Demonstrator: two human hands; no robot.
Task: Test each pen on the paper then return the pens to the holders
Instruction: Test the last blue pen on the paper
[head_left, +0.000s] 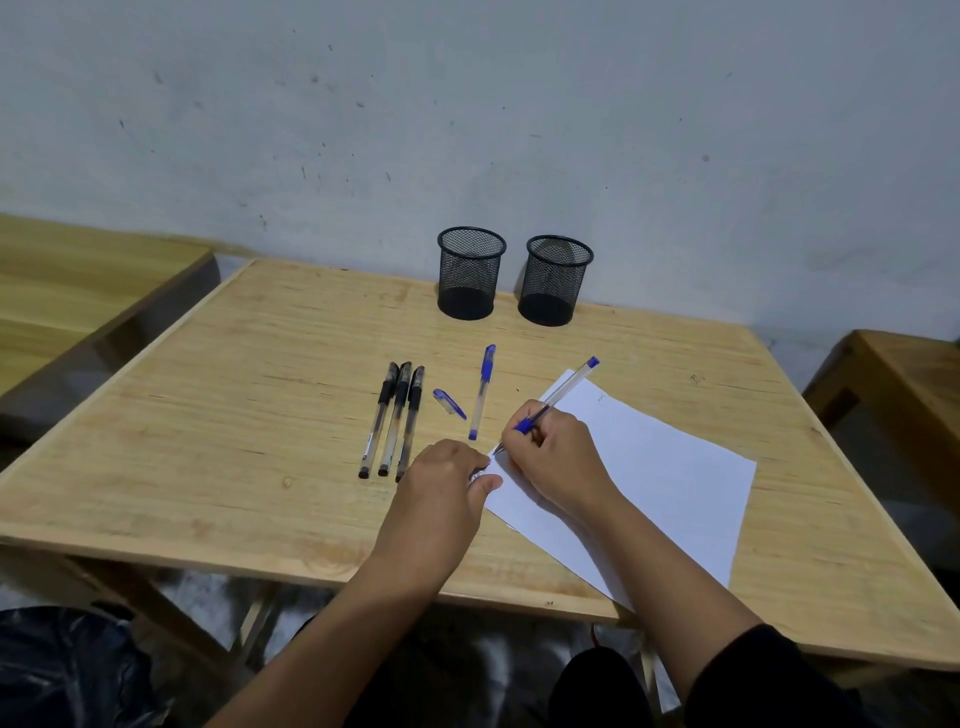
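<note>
- Right hand (558, 457) pinches a blue pen (558, 397), tip down at the near-left corner of the paper (649, 478).
- Left hand (441, 486) steadies that corner, fingers curled, thumb on the sheet.
- Blue cap (449, 404) and a capped blue pen (481, 392) lie on the tabletop (260, 389).
- Three black pens (395, 418) lie side by side, left of those.
- Two mesh holders (471, 272) stand at the back.

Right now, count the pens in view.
5. Three black pens lie side by side left of the paper; one capped blue pen lies beside them; the right hand holds another blue pen. None seem hidden.
</note>
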